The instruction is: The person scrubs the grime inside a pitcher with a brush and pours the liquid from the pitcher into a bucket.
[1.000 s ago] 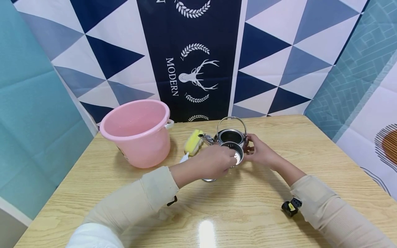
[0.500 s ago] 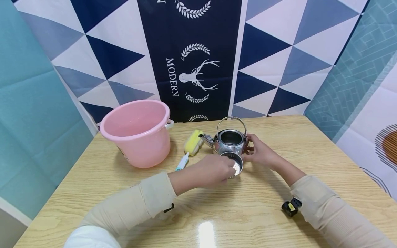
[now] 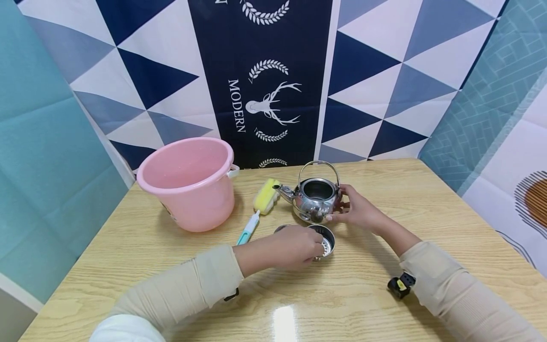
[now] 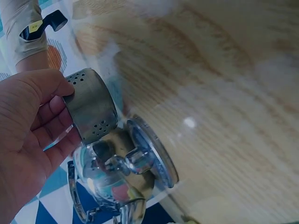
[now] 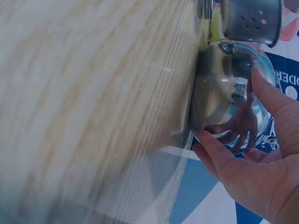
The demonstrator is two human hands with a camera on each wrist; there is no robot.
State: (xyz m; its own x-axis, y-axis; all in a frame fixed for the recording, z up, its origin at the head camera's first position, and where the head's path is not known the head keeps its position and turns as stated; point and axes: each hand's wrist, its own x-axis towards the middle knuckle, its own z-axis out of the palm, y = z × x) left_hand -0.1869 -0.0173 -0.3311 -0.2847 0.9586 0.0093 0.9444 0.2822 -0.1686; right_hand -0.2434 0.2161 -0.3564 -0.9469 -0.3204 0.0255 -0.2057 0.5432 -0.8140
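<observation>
- Head view shows my left hand (image 3: 297,248) pinching a small, round, silver-grey metal strainer (image 3: 327,243), just nearer to me than the shiny, rounded stainless-steel kettle (image 3: 314,206); my right hand (image 3: 356,211) cups that kettle on the side opposite its spout.
- Done, as far as I can judge: the strainer is out of the kettle, whose mouth is uncovered beneath its upright arched handle.
- Left, as I judge it: the strainer is not yet let go, and the parts are separate. Beyond my left hand, a yellow-and-white sponge-headed brush (image 3: 266,197) with a white-and-teal handle lies untouched; farther off to that hand's left, a round pink plastic bucket (image 3: 201,206) stands untouched too.
- The left wrist view reveals what my left hand mostly hides from above: a round, polished metal lid (image 4: 161,156) with a knob, on the pale wood-grain table (image 3: 350,289) near the kettle. It also shows my thumb at the strainer's edge and small holes through its wall.
- The right wrist view shows my fingers and thumb curved against the kettle's mirror-like body, and the strainer seemingly clear of the table, which I cannot tell from above.
- Only the head view looks down into the kettle's mouth and onto the strainer's perforated floor.
</observation>
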